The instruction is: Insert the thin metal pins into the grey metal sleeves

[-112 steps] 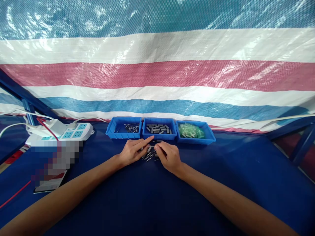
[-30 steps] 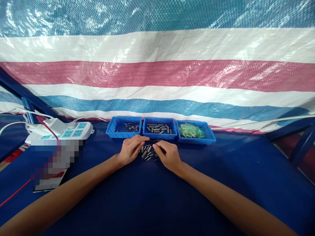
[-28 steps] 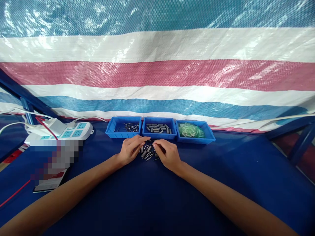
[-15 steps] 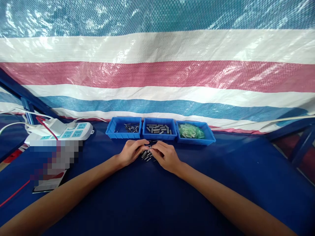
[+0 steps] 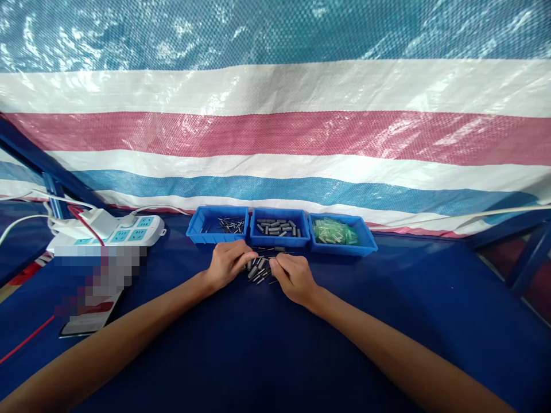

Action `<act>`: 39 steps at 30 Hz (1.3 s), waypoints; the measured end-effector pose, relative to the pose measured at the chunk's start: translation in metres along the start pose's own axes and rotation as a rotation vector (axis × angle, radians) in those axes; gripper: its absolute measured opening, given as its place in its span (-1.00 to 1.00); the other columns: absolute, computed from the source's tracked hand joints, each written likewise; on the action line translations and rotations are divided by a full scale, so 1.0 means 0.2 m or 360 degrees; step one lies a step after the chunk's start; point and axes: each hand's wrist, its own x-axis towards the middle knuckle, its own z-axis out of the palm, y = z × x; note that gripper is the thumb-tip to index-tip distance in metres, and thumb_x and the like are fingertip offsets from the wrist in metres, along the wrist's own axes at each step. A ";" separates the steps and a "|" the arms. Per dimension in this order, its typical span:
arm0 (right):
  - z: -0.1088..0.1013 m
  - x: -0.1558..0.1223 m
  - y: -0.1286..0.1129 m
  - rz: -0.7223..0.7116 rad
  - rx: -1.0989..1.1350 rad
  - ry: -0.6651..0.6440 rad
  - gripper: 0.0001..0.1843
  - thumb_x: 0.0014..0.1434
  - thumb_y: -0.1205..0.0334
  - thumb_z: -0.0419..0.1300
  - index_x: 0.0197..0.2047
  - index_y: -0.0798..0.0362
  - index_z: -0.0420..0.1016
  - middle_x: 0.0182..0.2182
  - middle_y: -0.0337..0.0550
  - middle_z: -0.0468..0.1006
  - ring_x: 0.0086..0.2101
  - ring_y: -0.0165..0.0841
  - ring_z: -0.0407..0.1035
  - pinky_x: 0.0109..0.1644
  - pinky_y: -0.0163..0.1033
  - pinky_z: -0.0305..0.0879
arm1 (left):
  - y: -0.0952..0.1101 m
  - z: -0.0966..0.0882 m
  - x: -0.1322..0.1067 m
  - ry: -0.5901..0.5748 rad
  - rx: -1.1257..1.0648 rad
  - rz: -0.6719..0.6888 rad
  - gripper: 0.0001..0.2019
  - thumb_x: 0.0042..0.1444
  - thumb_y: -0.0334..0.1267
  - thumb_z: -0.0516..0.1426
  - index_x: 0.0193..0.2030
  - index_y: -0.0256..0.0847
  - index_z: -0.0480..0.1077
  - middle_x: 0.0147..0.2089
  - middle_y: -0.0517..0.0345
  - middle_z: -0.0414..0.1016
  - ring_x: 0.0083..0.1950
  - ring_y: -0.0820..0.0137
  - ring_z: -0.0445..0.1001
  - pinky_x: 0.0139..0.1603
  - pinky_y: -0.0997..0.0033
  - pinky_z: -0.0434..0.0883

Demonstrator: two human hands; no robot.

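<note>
Striped plastic sheeting (image 5: 275, 135) hangs behind a dark blue desk (image 5: 267, 355). Clock directions are read from the loose pile (image 5: 258, 272) of pins and grey cylinders on the desk, twelve pointing away from the wearer.

Left hand (image 5: 227, 267) at nine o'clock, right hand (image 5: 297, 278) at three, both just beside the pile. Between them a thin rod (image 5: 264, 257) spans the gap on a nine-to-three line, above the pile's far side. Grip, both hands: thumb and forefinger together, apparently pinched on opposite ends of the rod. Too small to tell whether this is one piece or two meeting end to end.

Supplies: left tray (image 5: 216, 237) between ten and eleven, with dark pins (image 5: 232, 225); middle tray (image 5: 279, 238) between twelve and one, with grey cylinders (image 5: 274, 228); right tray (image 5: 344, 249) at two, with a green bag (image 5: 336, 232) of small pieces. Power strip (image 5: 140, 231) between nine and ten, well apart.

Judgement: step in hand is fine two-handed handling of a single small part. Next move calls for light fingertip pressure, both ends in line, and wrists clear of the pile.
</note>
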 end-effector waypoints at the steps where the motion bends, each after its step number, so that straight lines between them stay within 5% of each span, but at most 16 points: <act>1: 0.00 0.00 0.00 0.0038 0.0002 0.0027 -0.60 0.29 0.27 -0.07 -0.60 0.02 0.09 -0.67 -0.31 0.16 -0.63 -0.47 0.08 -0.50 -0.30 0.01 | 0.01 -0.03 0.03 0.0067 0.0077 -0.0041 -0.69 0.23 -0.23 0.05 -0.53 -0.27 0.33 -0.59 0.24 0.35 -0.57 0.57 0.29 -0.51 0.56 0.22; 6: 0.00 0.00 0.00 0.0164 0.0041 0.0056 -0.66 0.28 0.26 -0.03 -0.55 0.04 0.17 -0.62 -0.28 0.21 -0.59 -0.46 0.12 -0.47 -0.31 0.04 | 0.00 -0.27 0.21 0.0501 0.0532 -0.0304 -0.67 0.18 -0.20 0.10 -0.59 -0.28 0.31 -0.63 0.26 0.28 -0.58 0.57 0.22 -0.49 0.51 0.17; 8: 0.00 0.00 0.01 0.0183 0.0022 0.0059 -0.67 0.28 0.25 -0.03 -0.54 0.04 0.19 -0.62 -0.27 0.22 -0.58 -0.46 0.13 -0.47 -0.31 0.04 | -0.04 -0.35 0.27 0.0522 0.0648 -0.0372 -0.69 0.16 -0.17 0.11 -0.56 -0.26 0.34 -0.61 0.25 0.29 -0.57 0.54 0.23 -0.48 0.50 0.17; 13: 0.00 0.00 0.01 0.0222 -0.0050 0.0060 -0.67 0.28 0.24 -0.02 -0.53 0.05 0.24 -0.61 -0.27 0.24 -0.59 -0.46 0.14 -0.47 -0.31 0.05 | -0.11 -0.42 0.30 -0.0196 0.1021 -0.0412 -0.74 0.10 -0.05 0.12 -0.42 -0.20 0.43 -0.54 0.20 0.42 -0.57 0.46 0.30 -0.53 0.48 0.11; 17: 0.00 0.00 0.01 0.0234 -0.0035 0.0061 -0.67 0.29 0.24 -0.02 -0.52 0.05 0.26 -0.61 -0.26 0.24 -0.58 -0.45 0.14 -0.47 -0.31 0.06 | -0.06 -0.33 0.20 -0.0893 0.0743 -0.0195 -0.71 0.07 -0.02 0.13 -0.52 -0.16 0.41 -0.59 0.21 0.41 -0.57 0.42 0.35 -0.52 0.49 0.15; 22: 0.00 0.00 0.01 0.0252 -0.0032 0.0039 -0.69 0.28 0.24 -0.02 -0.50 0.06 0.28 -0.59 -0.25 0.26 -0.56 -0.44 0.16 -0.45 -0.30 0.06 | -0.01 -0.18 0.04 -0.1132 0.0577 -0.0146 -0.74 0.02 -0.11 0.17 -0.58 -0.20 0.35 -0.59 0.14 0.39 -0.60 0.38 0.34 -0.51 0.45 0.20; 25: 0.00 0.00 0.01 0.0261 -0.0031 0.0026 -0.68 0.28 0.25 -0.02 -0.52 0.05 0.25 -0.60 -0.25 0.25 -0.56 -0.44 0.16 -0.45 -0.31 0.05 | 0.01 -0.16 0.04 -0.1218 0.0671 -0.0170 -0.81 0.01 -0.21 0.15 -0.55 -0.20 0.36 -0.55 0.11 0.41 -0.57 0.35 0.37 -0.51 0.44 0.20; 29: -0.01 0.00 0.00 0.0261 -0.0001 0.0049 -0.73 0.27 0.26 -0.01 -0.46 0.06 0.32 -0.56 -0.23 0.31 -0.54 -0.44 0.20 -0.43 -0.30 0.10 | 0.07 -0.20 0.14 -0.1145 0.0629 -0.0168 -0.82 0.04 -0.24 0.11 -0.54 -0.21 0.34 -0.55 0.17 0.38 -0.59 0.41 0.32 -0.55 0.46 0.13; 32: -0.01 0.00 -0.01 0.0248 0.0082 0.0050 -0.82 0.27 0.26 0.00 -0.15 0.08 0.39 -0.46 -0.20 0.39 -0.52 -0.44 0.24 -0.39 -0.30 0.19 | 0.11 -0.20 0.20 -0.0971 0.0426 -0.0240 -0.82 0.12 -0.23 0.07 -0.47 -0.21 0.34 -0.51 0.23 0.38 -0.55 0.46 0.33 -0.51 0.49 0.15; 35: 0.00 0.00 0.00 0.0243 0.0138 0.0032 -0.70 0.28 0.23 0.02 0.06 0.07 0.30 -0.39 -0.18 0.41 -0.55 -0.47 0.24 -0.41 -0.32 0.24 | 0.11 -0.15 0.21 -0.0861 0.0108 -0.0331 -0.79 0.24 -0.22 -0.03 -0.36 -0.23 0.33 -0.46 0.23 0.37 -0.49 0.49 0.32 -0.44 0.51 0.21; 39: 0.00 0.00 0.01 0.0244 0.0128 0.0073 -0.77 0.27 0.21 0.04 -0.03 0.06 0.35 -0.38 -0.18 0.41 -0.53 -0.46 0.27 -0.42 -0.33 0.25 | 0.07 -0.03 0.12 -0.0641 -0.0147 -0.0443 -0.64 0.32 -0.19 -0.18 -0.42 -0.26 0.26 -0.48 0.21 0.28 -0.45 0.48 0.27 -0.39 0.50 0.23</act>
